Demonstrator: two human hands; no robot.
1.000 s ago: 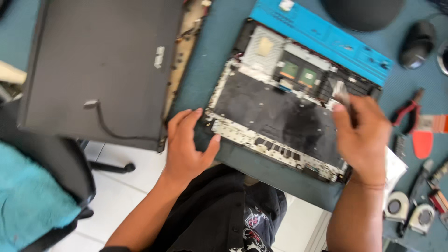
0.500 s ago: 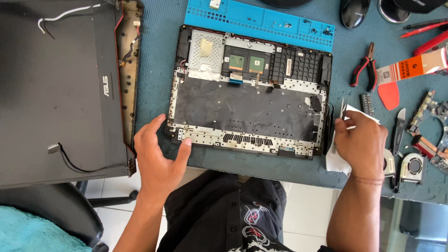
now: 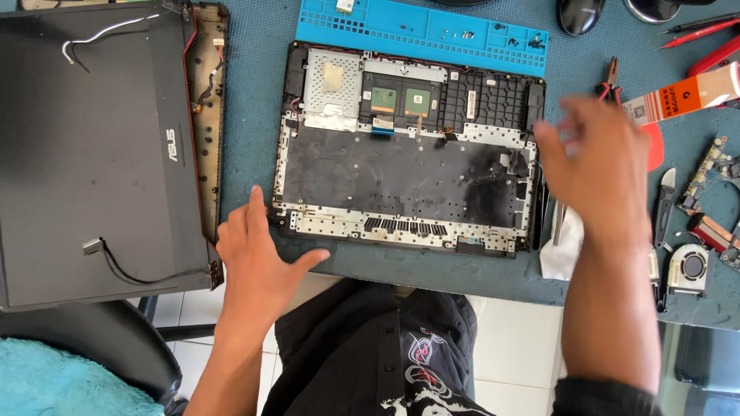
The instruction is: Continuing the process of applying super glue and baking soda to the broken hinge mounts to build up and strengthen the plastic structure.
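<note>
Laptop base (image 3: 408, 154) lies flat, insides up, on the teal table (image 3: 254, 92), long axis left to right, its vent strip toward the person. Left hand (image 3: 258, 258) rests at its near-left corner, fingers spread; right hand (image 3: 597, 166) hovers blurred at its right edge, fingers loosely spread, empty.

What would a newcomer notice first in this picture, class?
The opened laptop base lies mid-table, its dark inner plate exposed. The left hand rests flat by its near left corner; the right hand hovers blurred at its right edge. A detached dark screen lid fills the left side.
</note>
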